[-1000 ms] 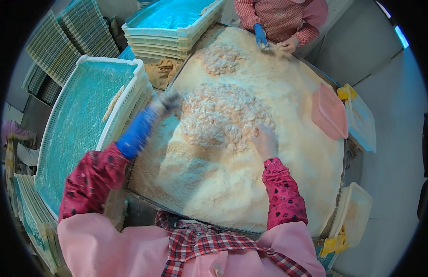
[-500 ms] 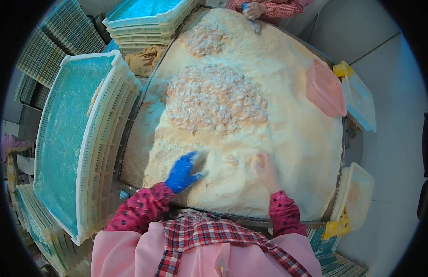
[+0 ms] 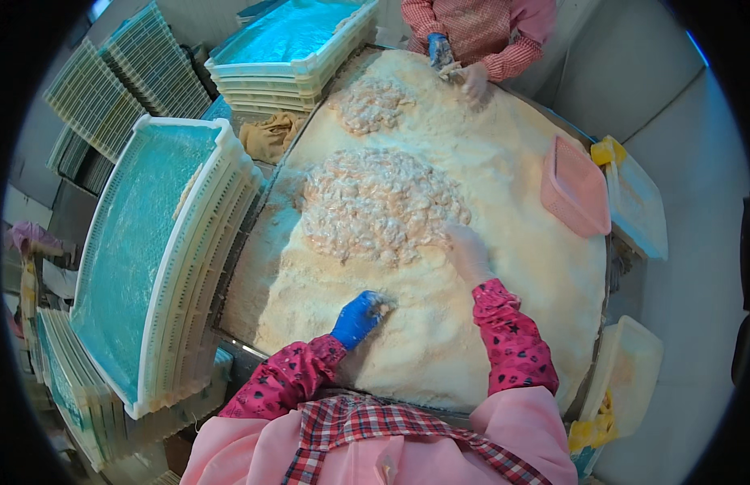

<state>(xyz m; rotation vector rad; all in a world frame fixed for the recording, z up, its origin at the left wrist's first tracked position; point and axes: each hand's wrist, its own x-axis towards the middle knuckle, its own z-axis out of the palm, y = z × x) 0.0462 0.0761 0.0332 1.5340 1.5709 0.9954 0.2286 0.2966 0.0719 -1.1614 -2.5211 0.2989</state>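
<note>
In a blue glove, my left hand (image 3: 356,320) is closed around a small crumb-coated piece (image 3: 385,306) that pokes out past the fingers, low over the pale breadcrumbs (image 3: 310,283). My right hand (image 3: 468,252), in a thin pale glove, reaches the right edge of a large heap of wet, pinkish raw meat pieces (image 3: 375,202). Its fingers are smeared by motion, so I cannot see whether they grip a piece. Farther back on the crumbs lies a smaller heap of raw meat (image 3: 371,103).
Across the table a co-worker's hands (image 3: 456,69) work over the crumbs. A pink basket (image 3: 575,187) sits at the right. Stacked white trays with a blue-green lining (image 3: 141,242) stand at the left, more trays (image 3: 286,65) at the back left. Pale tubs (image 3: 621,372) flank the right edge.
My right hand has moved forward from the near crumbs to the heap's edge. The left has shifted right and closed on a piece. The co-worker's hands have come farther into view.
</note>
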